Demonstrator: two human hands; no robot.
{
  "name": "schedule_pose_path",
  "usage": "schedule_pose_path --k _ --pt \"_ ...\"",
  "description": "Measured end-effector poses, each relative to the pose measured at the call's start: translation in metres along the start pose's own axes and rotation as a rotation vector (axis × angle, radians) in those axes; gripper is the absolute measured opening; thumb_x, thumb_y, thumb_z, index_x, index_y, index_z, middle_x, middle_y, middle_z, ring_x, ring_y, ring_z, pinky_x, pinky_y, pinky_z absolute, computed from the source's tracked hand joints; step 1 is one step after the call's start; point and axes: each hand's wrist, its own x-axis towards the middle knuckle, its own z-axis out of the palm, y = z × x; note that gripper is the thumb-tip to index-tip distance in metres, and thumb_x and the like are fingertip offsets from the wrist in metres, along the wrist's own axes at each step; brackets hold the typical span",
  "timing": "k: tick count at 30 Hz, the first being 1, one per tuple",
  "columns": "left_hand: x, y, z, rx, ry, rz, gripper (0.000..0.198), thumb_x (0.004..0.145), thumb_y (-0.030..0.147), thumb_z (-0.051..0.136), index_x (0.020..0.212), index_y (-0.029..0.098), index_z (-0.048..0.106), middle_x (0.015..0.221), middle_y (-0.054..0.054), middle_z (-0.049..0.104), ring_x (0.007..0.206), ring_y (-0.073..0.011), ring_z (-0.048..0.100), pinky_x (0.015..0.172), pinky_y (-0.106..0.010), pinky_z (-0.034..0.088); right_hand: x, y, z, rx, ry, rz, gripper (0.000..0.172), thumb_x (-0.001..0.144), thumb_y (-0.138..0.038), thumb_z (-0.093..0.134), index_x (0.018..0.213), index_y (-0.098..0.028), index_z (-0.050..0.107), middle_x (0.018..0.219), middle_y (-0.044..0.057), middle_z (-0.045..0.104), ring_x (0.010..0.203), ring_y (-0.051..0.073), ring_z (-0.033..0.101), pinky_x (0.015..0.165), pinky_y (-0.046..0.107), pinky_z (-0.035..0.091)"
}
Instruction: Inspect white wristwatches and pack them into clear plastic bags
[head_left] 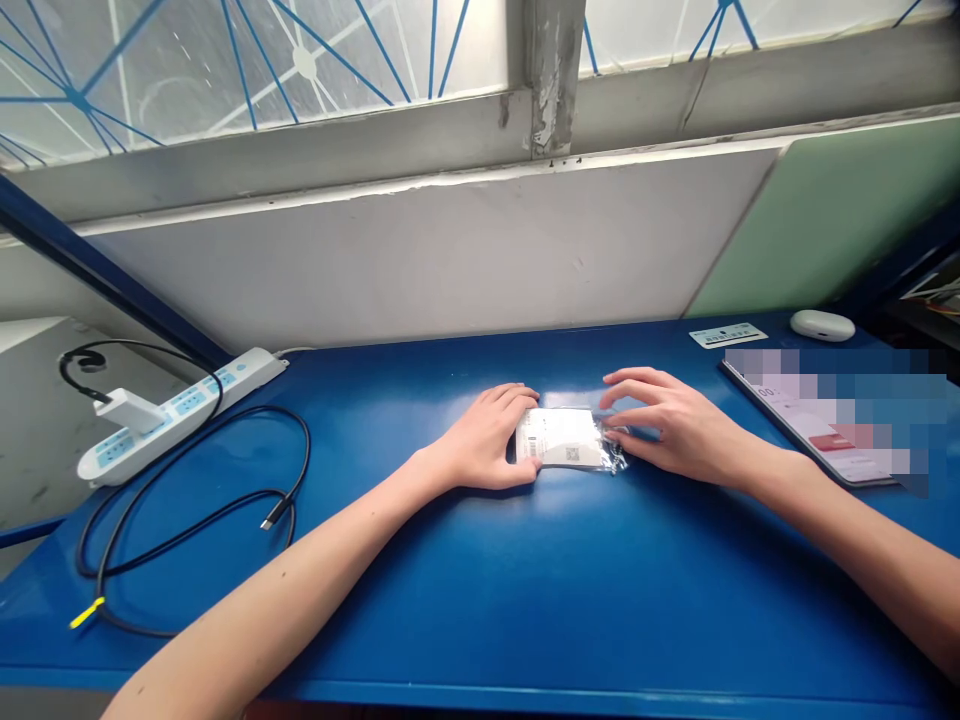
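A flat white packet [559,437] with printed text, a barcode and a small square code lies on the blue table. Clear crinkled plastic [616,456] sticks out at its right end. My left hand [495,435] rests around the packet's left end, fingers at the far corner and thumb at the near one, holding it on the tabletop. Just right of the plastic is my right hand [660,420], its fingers spread and curved. Its thumb and fingertips are close to the plastic; whether they touch it I cannot tell.
On the left are a white power strip [187,405] with a charger [133,412] and a coiled black cable [217,530]. A tablet-like device [810,425], partly pixelated, lies on the right, near a white earbud case [823,325] and a printed card [728,335]. A wall panel [450,260] stands behind.
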Motion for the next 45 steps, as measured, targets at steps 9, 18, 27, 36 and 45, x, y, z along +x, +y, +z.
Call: schedule_pose_path --k 9,18,27,36,45 --pt "-0.002 0.002 0.0 0.098 -0.081 0.009 0.068 0.082 0.035 0.057 0.145 0.014 0.04 0.147 -0.017 0.046 0.14 -0.0376 0.037 0.117 -0.053 0.029 -0.003 0.002 0.006 0.049 -0.096 0.065 0.037 0.096 -0.027 0.049 0.129 -0.023 0.065 0.106 0.009 0.074 0.097 0.027 0.068 0.082 0.042 0.055" --pt "-0.001 0.003 0.005 0.055 -0.031 -0.029 0.063 0.088 0.054 0.063 0.138 0.019 0.047 0.142 -0.015 0.052 0.139 -0.0327 0.04 0.116 -0.049 0.033 -0.003 -0.003 0.012 0.067 -0.043 0.052 0.042 0.094 -0.044 0.058 0.127 -0.021 0.066 0.094 0.01 0.073 0.084 0.027 0.068 0.074 0.04 0.055" --pt "-0.003 0.004 0.006 0.059 -0.003 -0.016 0.055 0.094 0.051 0.057 0.134 0.014 0.049 0.139 -0.017 0.055 0.135 -0.0329 0.045 0.113 -0.047 0.037 -0.001 -0.011 0.017 0.035 0.062 0.037 0.023 0.094 -0.035 0.06 0.109 -0.022 0.072 0.097 0.01 0.073 0.103 0.03 0.066 0.085 0.045 0.056" --pt "-0.005 0.008 0.007 0.099 0.026 0.017 0.055 0.089 0.046 0.061 0.133 0.015 0.049 0.137 -0.019 0.055 0.13 -0.0339 0.05 0.11 -0.049 0.041 0.0 -0.02 0.02 0.034 0.135 -0.003 0.015 0.091 -0.032 0.064 0.1 -0.022 0.07 0.153 0.016 0.042 0.141 0.038 0.039 0.107 0.061 0.045" --pt "-0.002 0.007 0.006 0.067 0.038 0.007 0.056 0.088 0.046 0.064 0.129 0.011 0.052 0.133 -0.019 0.057 0.128 -0.0322 0.05 0.109 -0.045 0.042 0.002 -0.023 0.025 -0.025 0.127 -0.008 0.017 0.096 -0.025 0.056 0.105 -0.016 0.067 0.143 0.021 0.054 0.135 0.037 0.05 0.103 0.057 0.051"
